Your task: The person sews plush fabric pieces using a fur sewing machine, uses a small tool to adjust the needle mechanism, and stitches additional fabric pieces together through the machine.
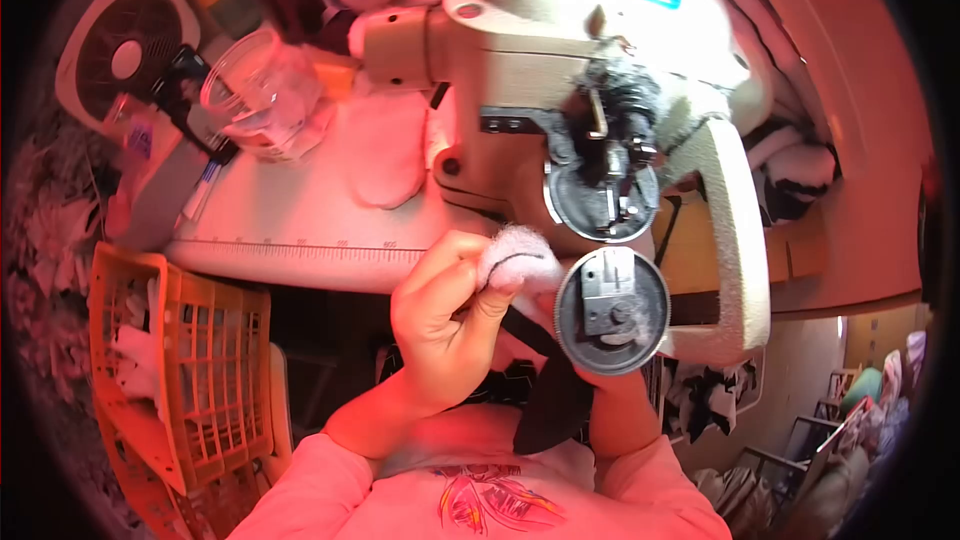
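Observation:
My left hand (445,325) is closed, thumb and fingers pinching a fuzzy pale fabric piece (522,258) with a dark line across it. This piece is just left of the two round discs of a sewing machine (530,80). The lower disc (612,310), toothed at its rim, covers most of my right hand (608,382); its fingers are hidden. Below the disc, between my forearms, hangs dark cloth (555,400). Whether it belongs to the pale piece, I cannot tell. The upper disc (600,205) sits under the linty needle mechanism.
An orange basket (215,380) with pale cloth stands at the left. On the table are a ruler strip (330,252), a clear plastic jar (265,90), a phone (190,90) and a fan (125,55). The machine's curved arm (735,240) rises right of the discs.

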Action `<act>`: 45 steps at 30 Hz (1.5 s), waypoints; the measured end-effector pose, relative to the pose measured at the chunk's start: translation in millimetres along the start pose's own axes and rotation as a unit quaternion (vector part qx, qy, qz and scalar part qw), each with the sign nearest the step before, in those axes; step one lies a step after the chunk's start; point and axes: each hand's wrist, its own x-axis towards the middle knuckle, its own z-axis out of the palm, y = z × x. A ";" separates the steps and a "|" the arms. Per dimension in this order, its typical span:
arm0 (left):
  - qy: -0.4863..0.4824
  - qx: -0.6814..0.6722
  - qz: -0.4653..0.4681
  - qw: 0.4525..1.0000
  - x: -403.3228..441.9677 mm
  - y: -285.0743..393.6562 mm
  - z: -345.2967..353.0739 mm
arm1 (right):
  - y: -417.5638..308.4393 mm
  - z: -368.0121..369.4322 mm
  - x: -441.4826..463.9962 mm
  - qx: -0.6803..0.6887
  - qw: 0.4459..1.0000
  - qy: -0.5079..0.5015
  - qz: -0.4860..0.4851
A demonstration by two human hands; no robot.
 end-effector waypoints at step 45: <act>0.005 0.092 0.032 0.995 28.9 26.8 30.7 | -44.4 22.7 20.5 -0.586 0.711 0.104 -0.374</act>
